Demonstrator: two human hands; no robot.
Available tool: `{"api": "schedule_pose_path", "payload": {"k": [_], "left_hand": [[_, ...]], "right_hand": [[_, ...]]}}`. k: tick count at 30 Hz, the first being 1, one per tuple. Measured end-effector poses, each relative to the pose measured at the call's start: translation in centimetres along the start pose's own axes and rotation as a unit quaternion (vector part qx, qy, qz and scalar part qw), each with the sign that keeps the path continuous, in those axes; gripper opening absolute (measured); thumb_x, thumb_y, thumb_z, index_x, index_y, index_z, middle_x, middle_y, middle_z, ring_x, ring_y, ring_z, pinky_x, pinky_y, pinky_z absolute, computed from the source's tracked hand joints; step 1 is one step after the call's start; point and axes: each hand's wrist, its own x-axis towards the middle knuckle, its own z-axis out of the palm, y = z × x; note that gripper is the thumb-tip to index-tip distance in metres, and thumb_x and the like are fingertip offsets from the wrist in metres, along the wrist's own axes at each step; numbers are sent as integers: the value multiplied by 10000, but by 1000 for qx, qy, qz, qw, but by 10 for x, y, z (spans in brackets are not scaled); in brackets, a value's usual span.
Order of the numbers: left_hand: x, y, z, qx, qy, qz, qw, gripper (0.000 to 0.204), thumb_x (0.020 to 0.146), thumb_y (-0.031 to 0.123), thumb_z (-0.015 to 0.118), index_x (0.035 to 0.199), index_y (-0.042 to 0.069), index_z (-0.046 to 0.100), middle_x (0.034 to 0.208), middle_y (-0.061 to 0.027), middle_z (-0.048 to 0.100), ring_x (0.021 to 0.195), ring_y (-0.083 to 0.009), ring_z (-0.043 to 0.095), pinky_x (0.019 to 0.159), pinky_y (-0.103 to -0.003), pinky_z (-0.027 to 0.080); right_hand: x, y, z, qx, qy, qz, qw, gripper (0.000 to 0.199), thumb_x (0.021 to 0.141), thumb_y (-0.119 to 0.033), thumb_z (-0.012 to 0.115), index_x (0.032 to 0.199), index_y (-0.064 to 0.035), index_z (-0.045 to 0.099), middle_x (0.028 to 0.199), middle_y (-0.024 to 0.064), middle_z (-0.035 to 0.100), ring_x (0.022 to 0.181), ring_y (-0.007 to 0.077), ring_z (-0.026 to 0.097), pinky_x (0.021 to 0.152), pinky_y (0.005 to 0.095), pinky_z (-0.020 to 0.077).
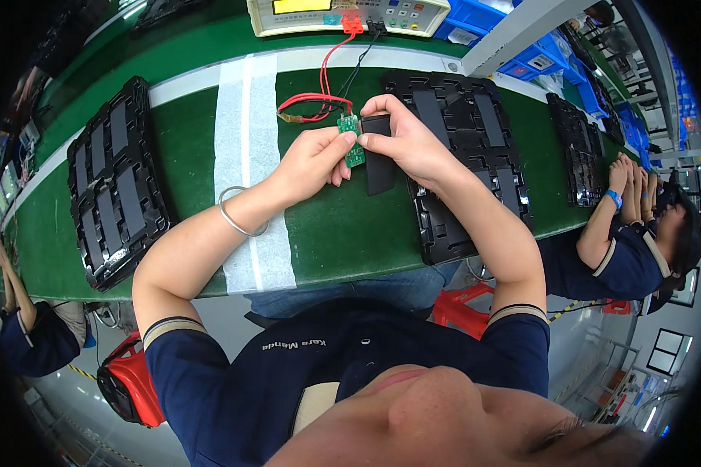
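My left hand [318, 162] pinches a small green circuit board [355, 156] between thumb and fingers, above the middle of the green bench. Red and black wires [316, 100] reach the board's far end. Just right of the board, my right hand [410, 146] is closed, thumb and forefinger at the upper part of a flat black rectangular piece [379, 173]. That piece lies close beside the board, its lower end pointing toward me. The right fingertips and part of the piece's upper end are partly hidden, so the exact joint between piece and board cannot be made out.
A beige test instrument [350, 17] stands at the back. Black moulded trays with flat dark pieces lie left [118, 183] and right [463, 124]. A white strip [249, 156] crosses the green bench [327, 233]. Blue bins [541, 58] stand back right. Co-workers sit either side.
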Motion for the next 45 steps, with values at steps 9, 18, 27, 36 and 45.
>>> {"api": "schedule_pose_path", "payload": {"k": [9,18,27,36,45], "left_hand": [[5,-1,2,-14,9,-5,1000,315,904,296,407,766,32,509,583,-19,535,476,-61,488,439,-181,378],[3,-2,1,9,10,-4,1000,302,903,285,408,764,37,508,587,-20,541,479,-60,491,446,-182,385],[1,1,6,32,28,14,999,295,901,265,419,775,20,527,566,-14,533,474,-60,489,446,-194,392],[2,0,9,84,25,35,995,342,895,255,440,651,20,484,535,-29,531,449,-67,485,433,-202,385],[-2,1,7,68,15,35,997,342,898,256,434,654,23,491,548,-27,536,461,-60,481,447,-198,390]], "right_hand": [[1,2,-3,61,-8,24,998,313,764,-29,581,1019,-48,401,884,38,481,815,88,468,718,229,406],[-1,1,-2,13,-1,-5,1000,294,781,-7,558,1023,-62,400,892,26,490,853,87,478,762,236,404],[-8,-6,-3,27,-27,6,999,291,779,-34,575,1009,-68,401,866,29,503,802,82,487,716,229,404],[-22,-40,-101,-146,183,-199,952,148,821,-63,516,964,-66,479,875,15,496,836,102,455,770,224,366],[-11,-20,-139,-270,190,-58,942,179,812,-80,546,991,-78,552,867,-1,514,830,91,450,766,222,356]]}}
